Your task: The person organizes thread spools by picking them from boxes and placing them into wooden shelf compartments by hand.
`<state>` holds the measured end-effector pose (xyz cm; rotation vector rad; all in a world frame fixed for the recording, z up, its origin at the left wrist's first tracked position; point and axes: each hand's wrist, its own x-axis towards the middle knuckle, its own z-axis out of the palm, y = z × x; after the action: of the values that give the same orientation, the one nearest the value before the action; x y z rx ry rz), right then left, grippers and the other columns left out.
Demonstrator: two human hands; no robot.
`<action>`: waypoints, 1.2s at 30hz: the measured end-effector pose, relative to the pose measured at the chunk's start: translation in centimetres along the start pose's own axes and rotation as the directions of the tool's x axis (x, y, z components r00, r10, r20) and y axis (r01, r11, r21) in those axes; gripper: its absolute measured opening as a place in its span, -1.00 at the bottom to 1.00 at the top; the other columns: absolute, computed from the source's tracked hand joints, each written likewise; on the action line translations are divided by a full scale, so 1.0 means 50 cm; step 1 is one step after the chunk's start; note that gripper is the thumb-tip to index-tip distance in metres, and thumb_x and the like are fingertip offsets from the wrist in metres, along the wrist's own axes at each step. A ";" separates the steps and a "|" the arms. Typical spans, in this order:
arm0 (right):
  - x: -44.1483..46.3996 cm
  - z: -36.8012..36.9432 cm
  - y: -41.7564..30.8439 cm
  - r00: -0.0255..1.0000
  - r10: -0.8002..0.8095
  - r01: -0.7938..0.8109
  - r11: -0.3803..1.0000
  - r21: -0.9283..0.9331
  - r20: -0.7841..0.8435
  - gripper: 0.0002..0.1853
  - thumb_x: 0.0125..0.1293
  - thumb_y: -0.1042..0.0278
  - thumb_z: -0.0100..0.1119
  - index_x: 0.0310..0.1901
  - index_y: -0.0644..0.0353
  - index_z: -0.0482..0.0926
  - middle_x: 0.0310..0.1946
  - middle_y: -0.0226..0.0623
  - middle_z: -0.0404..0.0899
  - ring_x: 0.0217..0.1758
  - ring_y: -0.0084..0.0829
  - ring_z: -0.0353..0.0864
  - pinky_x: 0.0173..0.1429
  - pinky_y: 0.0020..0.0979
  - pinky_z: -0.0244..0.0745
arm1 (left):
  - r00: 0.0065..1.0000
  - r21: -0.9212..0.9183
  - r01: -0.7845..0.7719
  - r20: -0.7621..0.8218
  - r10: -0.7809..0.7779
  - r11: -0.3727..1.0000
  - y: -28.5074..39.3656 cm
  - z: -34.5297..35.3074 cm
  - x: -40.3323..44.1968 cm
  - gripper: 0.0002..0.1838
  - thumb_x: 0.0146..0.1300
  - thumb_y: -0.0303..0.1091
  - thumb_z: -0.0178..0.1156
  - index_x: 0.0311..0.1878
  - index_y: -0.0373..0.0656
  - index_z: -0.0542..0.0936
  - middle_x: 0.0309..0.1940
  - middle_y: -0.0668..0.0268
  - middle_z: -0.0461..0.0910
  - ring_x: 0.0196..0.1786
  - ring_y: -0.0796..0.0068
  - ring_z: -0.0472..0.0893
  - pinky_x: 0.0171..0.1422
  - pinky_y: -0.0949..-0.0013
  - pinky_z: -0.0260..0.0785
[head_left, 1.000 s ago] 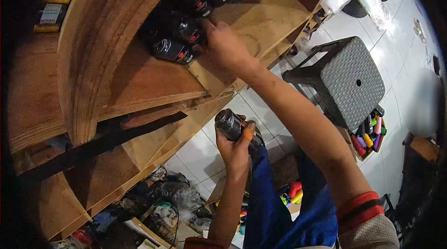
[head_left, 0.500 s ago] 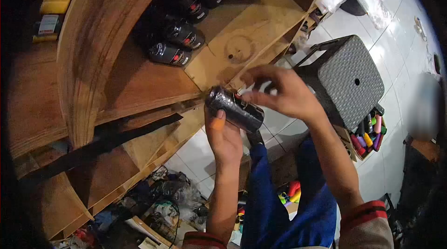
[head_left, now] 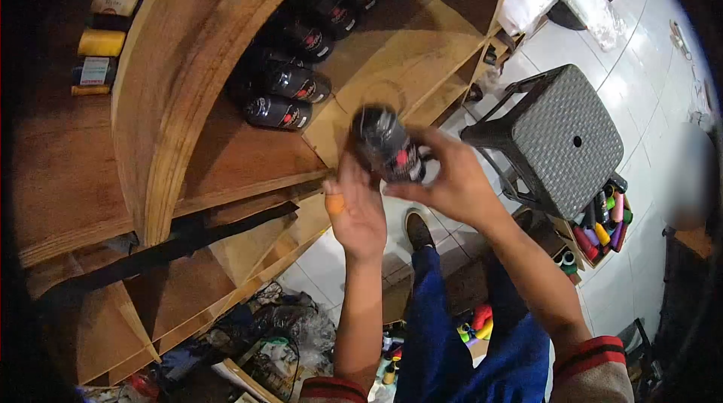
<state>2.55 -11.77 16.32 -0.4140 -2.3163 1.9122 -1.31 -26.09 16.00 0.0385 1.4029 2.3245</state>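
A black thread spool (head_left: 385, 143) in shiny clear wrap, with a red and white label, is tilted in front of the wooden shelf. My right hand (head_left: 452, 181) grips its lower end between thumb and fingers. My left hand (head_left: 357, 218) is palm up beside and under the spool, its fingers stretched out and partly hidden behind it. An orange band (head_left: 334, 203) is wrapped round the left thumb. Similar wrapped black spools (head_left: 279, 111) stand in a row inside the shelf compartment. The held spool is blurred by motion.
A curved wooden panel (head_left: 162, 102) frames the shelf at left, with coloured thread spools (head_left: 102, 43) beyond it. A dark woven-pattern stool (head_left: 568, 135) stands at right, near a box of coloured spools (head_left: 602, 226). Plastic bags and clutter (head_left: 290, 331) lie below the shelf.
The spool has turned more upright, its label now facing me. My right hand has closed round its lower end, while my left hand has loosened and opened. The view has shifted slightly.
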 end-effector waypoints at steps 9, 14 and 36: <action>0.268 0.104 0.038 0.917 -0.301 0.194 0.910 -0.367 -0.262 -0.31 -0.05 0.06 0.43 0.03 0.31 0.37 -0.36 0.15 0.56 -0.23 0.14 0.57 -0.18 -0.05 0.47 | 0.999 0.212 -0.053 0.019 0.050 0.976 -0.053 -0.046 -0.058 -0.24 0.37 0.14 -0.26 0.45 -0.20 -0.02 0.38 -0.02 0.11 0.41 0.06 0.15 0.36 0.13 0.07; 0.311 0.107 0.074 0.918 -0.378 0.285 0.839 -0.463 -0.121 -0.28 -0.01 -0.06 0.38 0.05 0.28 0.34 -0.45 0.15 0.55 -0.29 0.14 0.58 -0.24 -0.03 0.48 | 1.000 0.209 -0.002 -0.029 0.009 0.978 -0.049 -0.074 -0.088 -0.29 0.38 0.11 -0.25 0.43 -0.20 0.03 0.36 -0.03 0.15 0.39 0.02 0.19 0.34 0.10 0.10; 0.220 0.054 0.053 0.990 -0.137 0.138 0.911 -0.389 0.031 -0.21 0.07 0.45 0.11 0.34 0.45 0.01 -0.13 0.18 0.51 -0.04 0.11 0.51 0.07 -0.12 0.46 | 0.998 0.259 0.032 0.037 -0.043 0.965 -0.079 -0.044 -0.055 -0.38 0.38 -0.01 -0.17 0.36 -0.23 0.14 0.29 -0.08 0.24 0.31 -0.01 0.30 0.24 0.12 0.26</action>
<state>-8.29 -10.84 12.20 -0.2690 -2.6505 1.3844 2.02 -27.36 12.09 0.1357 1.6619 2.0840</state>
